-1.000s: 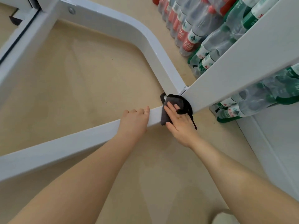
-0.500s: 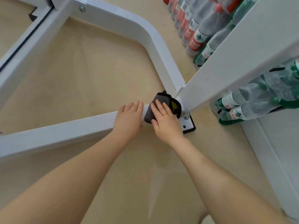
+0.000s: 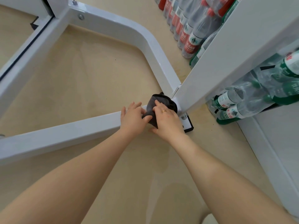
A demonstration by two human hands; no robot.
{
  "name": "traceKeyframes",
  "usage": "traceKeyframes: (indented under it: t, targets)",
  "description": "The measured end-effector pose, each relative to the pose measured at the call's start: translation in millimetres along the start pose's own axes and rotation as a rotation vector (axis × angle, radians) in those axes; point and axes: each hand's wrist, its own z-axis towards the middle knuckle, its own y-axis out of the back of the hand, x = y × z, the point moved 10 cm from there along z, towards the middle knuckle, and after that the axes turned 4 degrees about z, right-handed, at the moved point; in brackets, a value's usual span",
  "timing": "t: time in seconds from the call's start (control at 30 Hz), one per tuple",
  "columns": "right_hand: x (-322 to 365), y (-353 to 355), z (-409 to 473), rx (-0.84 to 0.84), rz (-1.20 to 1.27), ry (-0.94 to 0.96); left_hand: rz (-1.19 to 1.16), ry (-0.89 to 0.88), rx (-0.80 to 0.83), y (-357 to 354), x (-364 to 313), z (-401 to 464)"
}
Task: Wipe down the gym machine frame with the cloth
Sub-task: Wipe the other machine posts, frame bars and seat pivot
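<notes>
A white floor bar of the gym machine frame [image 3: 61,133] runs in from the left towards a joint where an upright post rises. The left hand [image 3: 133,119] lies on that bar with fingers nearly straight, its thumb touching the edge of the dark grey cloth [image 3: 159,102]. The cloth is bunched over the bar right at the joint, and the right hand [image 3: 167,121] presses it down, fingers curled over the folds. It looks soft, light and limp, so it should wrap the square tube easily; holding it from above by the bunched middle seems best. Further right, a black foot plate [image 3: 189,125] sits beside shrink-wrapped water bottles [image 3: 239,104].
</notes>
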Motion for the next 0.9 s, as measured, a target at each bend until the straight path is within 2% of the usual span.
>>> traceKeyframes:
  t: [0.1,0.17,0.27,0.33,0.4,0.47,0.53,0.63,0.7,0.73,0.77,0.83,0.87,0.9]
  targets:
    - [0,26,-6,-0.182,0.181,-0.056,-0.377,-0.064,-0.023,19,-18,-12]
    - [-2,42,-14,-0.272,0.374,-0.079,-0.53,-0.081,-0.018,26,-27,-18]
    - [-3,49,-21,-0.249,0.549,-0.096,-0.694,0.027,0.029,20,-28,-20]
    - [-9,50,-22,-0.215,0.611,-0.137,-0.715,0.07,0.095,10,-32,-20]
    - [-20,64,-25,-0.288,0.622,-0.184,-0.594,0.041,0.113,9,-38,-17]
    - [-30,87,-34,-0.445,0.58,-0.219,-0.364,-0.014,0.004,27,-40,-6]
    - [-31,114,-45,-0.616,0.45,-0.203,-0.327,-0.03,-0.184,59,-42,6]
    - [1,144,-56,-0.803,-0.019,-0.003,-0.475,-0.105,-0.448,112,-55,14]
    - [16,142,-58,-0.844,-0.301,0.055,-0.337,-0.2,-0.465,121,-64,20]
    - [21,133,-55,-0.794,-0.372,0.061,-0.192,-0.236,-0.406,112,-64,26]
    - [21,118,-46,-0.663,-0.387,0.047,-0.021,-0.248,-0.311,95,-59,31]
    - [12,60,-26,-0.234,-0.269,-0.021,0.232,-0.165,-0.083,54,-26,33]
    - [4,29,-22,-0.062,-0.176,-0.071,0.3,-0.093,0.013,38,-6,28]
    - [0,11,-21,0.032,-0.106,-0.107,0.343,-0.035,0.079,27,10,21]
